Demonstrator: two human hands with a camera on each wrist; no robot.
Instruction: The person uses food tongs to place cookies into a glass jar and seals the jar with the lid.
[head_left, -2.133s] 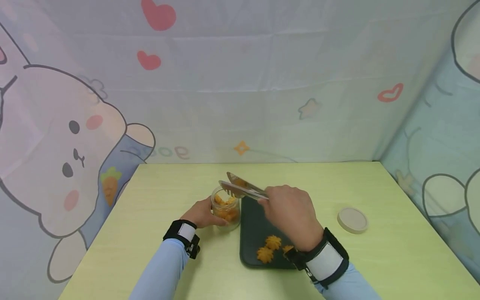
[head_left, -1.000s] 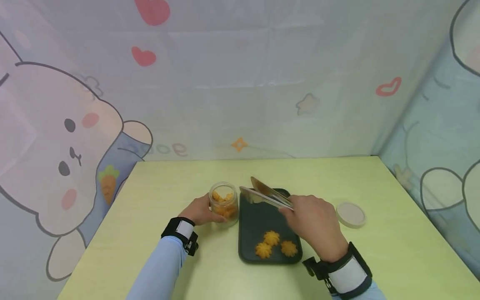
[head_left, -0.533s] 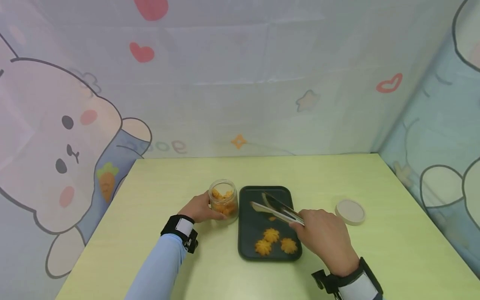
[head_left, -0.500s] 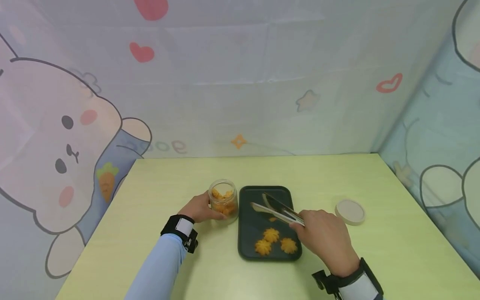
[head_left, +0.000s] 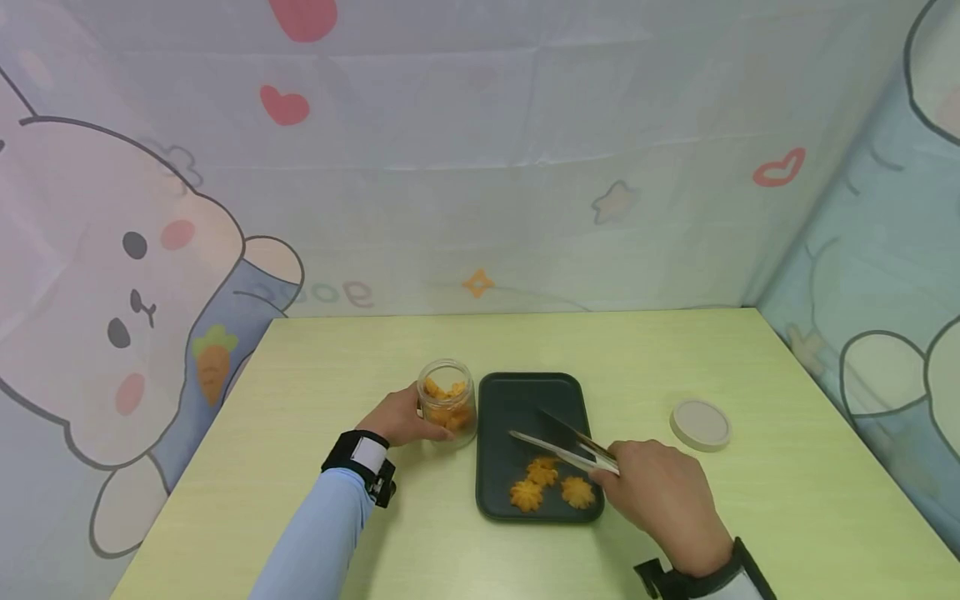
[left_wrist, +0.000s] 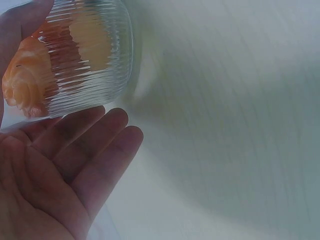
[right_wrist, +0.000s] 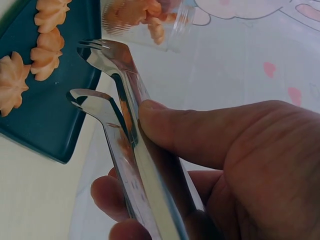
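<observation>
My left hand (head_left: 401,418) holds a ribbed glass jar (head_left: 450,425) upright on the table, thumb on the near side. Piped, flower-shaped cookies (left_wrist: 27,80) show through its wall; its mouth is uncovered. With my right hand (head_left: 663,492) I grip metal tongs (head_left: 570,452), thumb on one arm and fingers around the other. In the right wrist view the tongs' tips stand apart with nothing between them. They are over the dark green tray (head_left: 498,400), just beyond the cookies. Three cookies (head_left: 577,492) lie at the tray's near end, two of them touching.
A round, pale lid (head_left: 701,424) lies on the table to the right of the tray. The light yellow table (head_left: 345,350) ends at a printed cloth backdrop (head_left: 480,167) behind and on the sides.
My right hand has drawn the tongs from over the jar's mouth rightward and toward me, down over the tray near the cookies. The left hand and jar stay in place.
</observation>
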